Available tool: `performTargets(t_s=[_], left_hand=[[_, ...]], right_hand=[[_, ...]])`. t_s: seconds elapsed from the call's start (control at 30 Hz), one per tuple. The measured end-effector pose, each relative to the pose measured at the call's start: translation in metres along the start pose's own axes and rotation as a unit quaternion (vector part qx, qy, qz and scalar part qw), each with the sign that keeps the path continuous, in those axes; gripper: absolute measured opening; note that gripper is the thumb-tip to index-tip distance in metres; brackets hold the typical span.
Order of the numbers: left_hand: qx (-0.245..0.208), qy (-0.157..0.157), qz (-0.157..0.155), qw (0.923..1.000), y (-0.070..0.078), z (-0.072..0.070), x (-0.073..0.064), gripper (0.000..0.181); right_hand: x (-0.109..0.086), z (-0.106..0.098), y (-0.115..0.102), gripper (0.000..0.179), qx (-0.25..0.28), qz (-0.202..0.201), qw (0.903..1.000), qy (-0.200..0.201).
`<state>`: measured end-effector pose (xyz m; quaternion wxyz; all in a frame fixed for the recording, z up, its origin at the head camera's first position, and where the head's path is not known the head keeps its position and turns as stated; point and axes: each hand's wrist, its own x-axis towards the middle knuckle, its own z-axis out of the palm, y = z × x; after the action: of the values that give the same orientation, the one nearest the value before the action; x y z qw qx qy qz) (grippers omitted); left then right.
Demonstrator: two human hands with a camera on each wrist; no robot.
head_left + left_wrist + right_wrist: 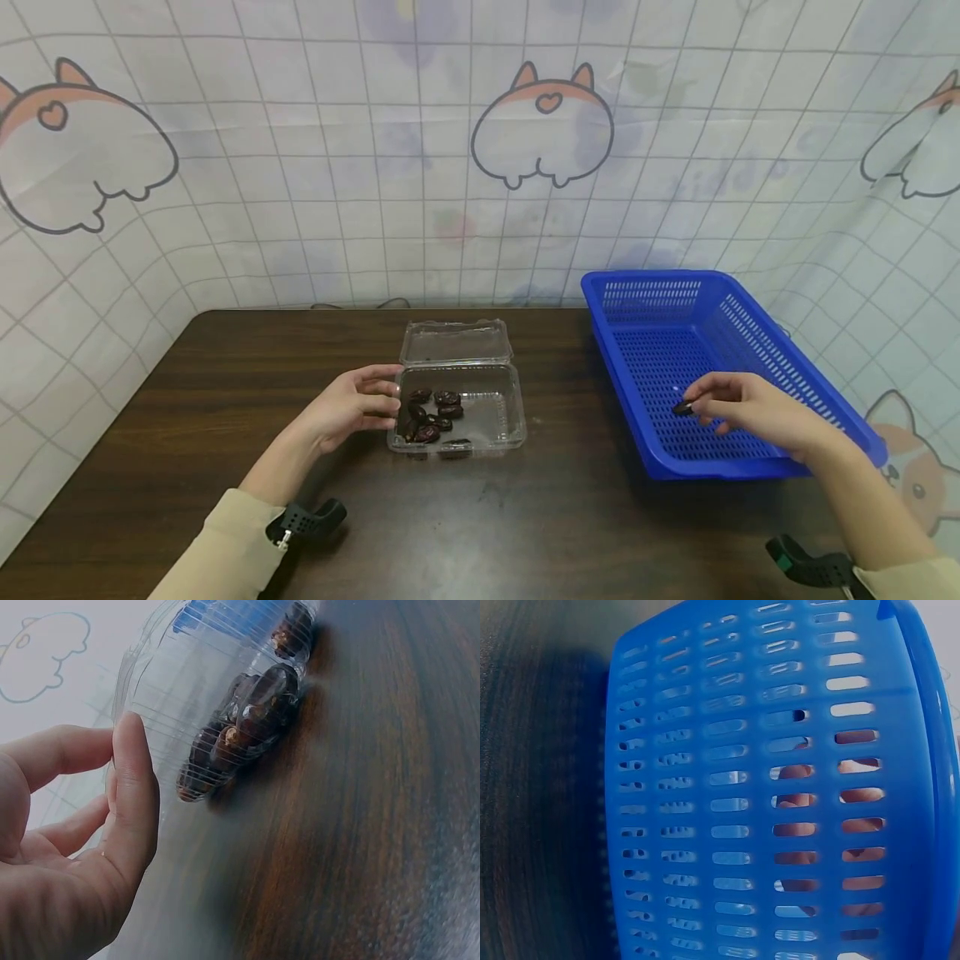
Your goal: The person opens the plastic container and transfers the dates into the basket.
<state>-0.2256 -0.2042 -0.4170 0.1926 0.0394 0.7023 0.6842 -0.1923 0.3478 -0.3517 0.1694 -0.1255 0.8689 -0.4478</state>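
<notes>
A clear plastic hinged container (495,417) stands on the table with its lid (457,343) folded back; several dark, glossy dates (427,421) lie in its left half. At its left side, my left hand (341,408) pinches the rim between thumb and fingertips (132,739). The left wrist view shows dates (247,720) through the clear wall. Over the blue basket (615,367), my right hand (738,404) pinches a single date (682,408) between thumb and fingers. In the right wrist view the basket wall (896,862) mostly hides that hand, with skin showing through the slots.
The dark wooden table (540,517) spans the foreground. A grid-patterned sheet (337,167) with corgi drawings hangs behind it and along both sides. The basket's raised rim (611,400) stands between the container and my right hand. A cable (390,302) peeks over the table's back edge.
</notes>
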Motion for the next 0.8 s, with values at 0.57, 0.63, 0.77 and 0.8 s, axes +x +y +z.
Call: performTargets(t_s=[0.57, 0.63, 0.77, 0.8], left_hand=[[-0.005, 0.001, -0.003, 1.0, 0.0, 0.0, 0.0, 0.064], [-0.007, 0.0, -0.003, 1.0, 0.0, 0.0, 0.0, 0.064], [-0.008, 0.001, -0.004, 1.0, 0.0, 0.0, 0.0, 0.064], [-0.008, 0.001, -0.005, 1.0, 0.0, 0.0, 0.0, 0.064]], right_hand=[[-0.001, 0.0, -0.004, 0.034, -0.012, -0.01, 0.9999, -0.002], [-0.001, 0.002, -0.006, 0.035, -0.011, -0.014, 0.9998, 0.006], [-0.001, 0.008, -0.015, 0.037, -0.008, -0.029, 0.9991, 0.031], [0.0, 0.009, -0.017, 0.037, -0.008, -0.038, 0.9986, 0.035]])
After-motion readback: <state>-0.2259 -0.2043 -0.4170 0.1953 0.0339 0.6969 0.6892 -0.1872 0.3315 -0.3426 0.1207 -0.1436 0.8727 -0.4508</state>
